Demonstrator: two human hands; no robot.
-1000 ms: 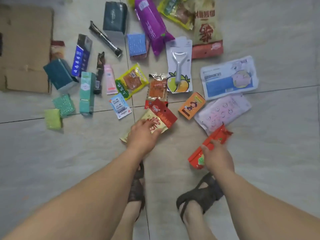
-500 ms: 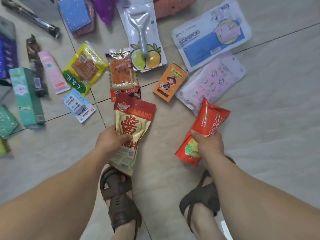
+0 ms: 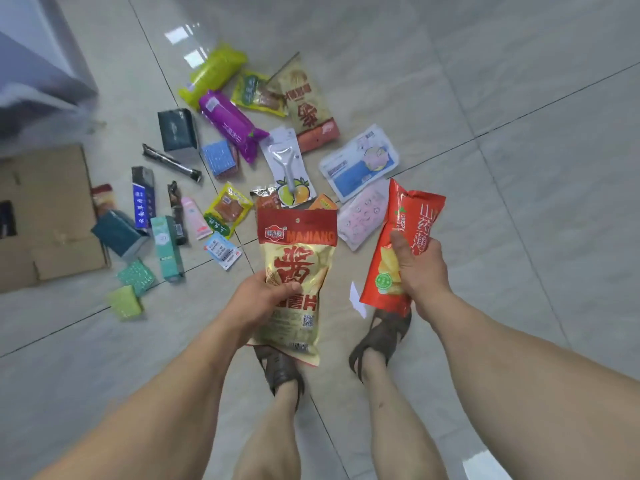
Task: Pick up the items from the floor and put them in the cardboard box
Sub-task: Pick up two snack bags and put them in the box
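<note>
Two snack bags were up off the floor, one in each hand. The left hand (image 3: 258, 303) gripped the gold-and-red bag (image 3: 298, 268) at its lower half, fingers curled round the left edge and thumb laid across the front, so most of the bag stood above the fingers and its bottom seam hung below them. The right hand (image 3: 417, 271) clutched the red crisp packet (image 3: 401, 244) round its middle, thumb on the front and fingers wrapped behind, the packet leaning away from the fingertips toward the top. Holding each bag mid-body probably kept the slack foil from folding over while it was carried.

Beyond the left fingers, well to their outer side, lay the cardboard box (image 3: 45, 216), its flaps spread flat on the tiled floor (image 3: 519, 98). Between those fingers and the box sat small cartons and tubes; ahead of both sets of fingers were more packets, among them a purple pouch (image 3: 230, 124) and a peeler in its pack (image 3: 289, 168). Judging by that spread, most of the job remained, and both bags would have to travel leftward to reach the box.
</note>
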